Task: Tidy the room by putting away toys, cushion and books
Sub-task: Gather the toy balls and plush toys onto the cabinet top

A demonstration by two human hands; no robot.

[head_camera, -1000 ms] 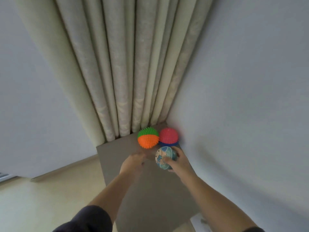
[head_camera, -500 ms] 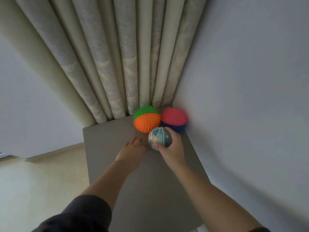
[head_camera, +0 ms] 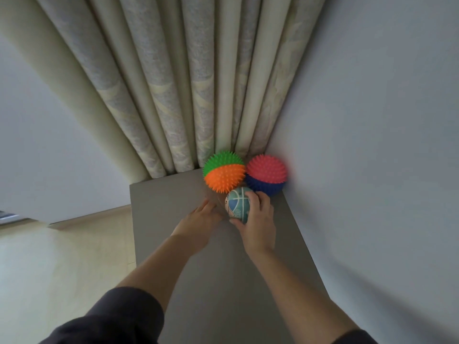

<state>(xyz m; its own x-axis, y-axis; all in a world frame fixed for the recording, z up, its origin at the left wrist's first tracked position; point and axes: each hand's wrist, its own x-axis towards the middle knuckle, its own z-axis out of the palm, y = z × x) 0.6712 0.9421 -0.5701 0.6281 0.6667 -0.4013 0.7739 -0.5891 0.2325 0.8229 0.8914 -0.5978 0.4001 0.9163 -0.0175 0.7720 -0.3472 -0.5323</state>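
Green-orange ball (head_camera: 224, 175), pink-blue ball (head_camera: 266, 177) between patterned ball (head_camera: 237, 204) and curtain (head_camera: 198, 95)

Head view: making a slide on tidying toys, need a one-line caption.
Right hand grips small blue ball beside green-orange spiky ball and pink-blue spiky ball on grey top; left hand open alongside.

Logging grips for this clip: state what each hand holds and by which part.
The right hand grips the small patterned ball round its right side. The left hand holds nothing, fingers straight over the grey top.
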